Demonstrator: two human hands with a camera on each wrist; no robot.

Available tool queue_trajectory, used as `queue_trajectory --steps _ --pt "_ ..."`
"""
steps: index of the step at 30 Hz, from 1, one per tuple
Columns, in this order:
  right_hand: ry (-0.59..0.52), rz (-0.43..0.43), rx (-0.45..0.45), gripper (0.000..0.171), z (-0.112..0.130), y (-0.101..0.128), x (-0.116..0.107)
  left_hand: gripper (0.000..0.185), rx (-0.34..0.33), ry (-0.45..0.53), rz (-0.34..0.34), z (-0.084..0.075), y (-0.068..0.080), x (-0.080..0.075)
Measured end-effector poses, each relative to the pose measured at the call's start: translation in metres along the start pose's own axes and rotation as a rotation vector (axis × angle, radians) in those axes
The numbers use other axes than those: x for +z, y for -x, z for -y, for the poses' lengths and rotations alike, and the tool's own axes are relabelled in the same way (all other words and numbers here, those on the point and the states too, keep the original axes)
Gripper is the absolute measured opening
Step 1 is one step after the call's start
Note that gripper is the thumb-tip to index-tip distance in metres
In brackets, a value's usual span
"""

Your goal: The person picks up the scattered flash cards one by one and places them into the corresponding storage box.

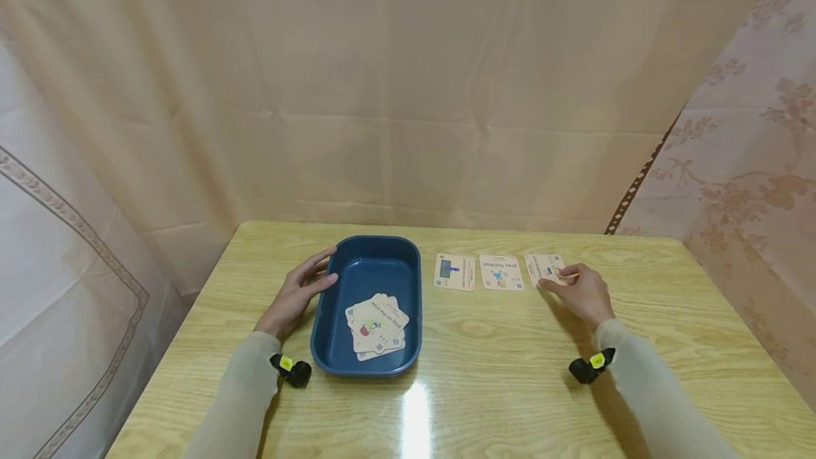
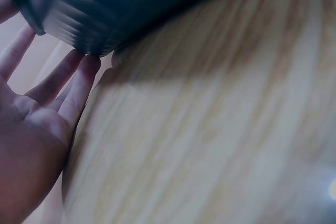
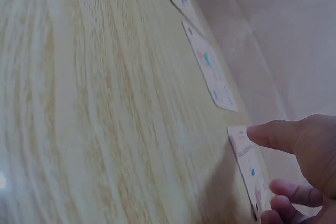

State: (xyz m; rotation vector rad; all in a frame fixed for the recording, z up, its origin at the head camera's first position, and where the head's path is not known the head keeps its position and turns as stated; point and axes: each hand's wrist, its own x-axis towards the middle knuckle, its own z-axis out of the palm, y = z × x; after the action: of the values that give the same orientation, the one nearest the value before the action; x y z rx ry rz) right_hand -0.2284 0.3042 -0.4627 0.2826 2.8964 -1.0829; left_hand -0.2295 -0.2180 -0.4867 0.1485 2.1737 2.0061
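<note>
Lower cards (image 1: 390,350) mostly covered; tray (image 2: 131,3) cut off, left-wrist view.

Wood-grain table (image 1: 497,367): blue tray (image 1: 372,275), three cards (image 1: 501,273) in row right of it, near far edge.

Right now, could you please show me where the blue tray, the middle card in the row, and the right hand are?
Blue tray (image 1: 376,275): head view, on its bare inside floor.
Middle card (image 1: 502,273): head view, on the centre of its printed face.
Right hand (image 1: 584,295): head view, on its back.
</note>
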Motion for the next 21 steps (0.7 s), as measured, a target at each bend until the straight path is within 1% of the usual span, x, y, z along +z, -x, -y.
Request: queue_trajectory --steps 9,18,21 --pt "0.094 0.026 0.063 0.083 -0.0001 -0.0055 0.0029 0.061 0.019 0.007 0.013 0.0002 -0.0024 0.0001" --pt "0.097 0.036 0.119 0.093 -0.0007 -0.0095 0.0047 0.061 0.020 0.010 0.015 0.0018 -0.0018 -0.0003" --pt "0.097 0.038 0.120 0.095 -0.0003 -0.0096 0.0031 0.061 0.022 0.009 0.015 0.0021 -0.0017 -0.0004"
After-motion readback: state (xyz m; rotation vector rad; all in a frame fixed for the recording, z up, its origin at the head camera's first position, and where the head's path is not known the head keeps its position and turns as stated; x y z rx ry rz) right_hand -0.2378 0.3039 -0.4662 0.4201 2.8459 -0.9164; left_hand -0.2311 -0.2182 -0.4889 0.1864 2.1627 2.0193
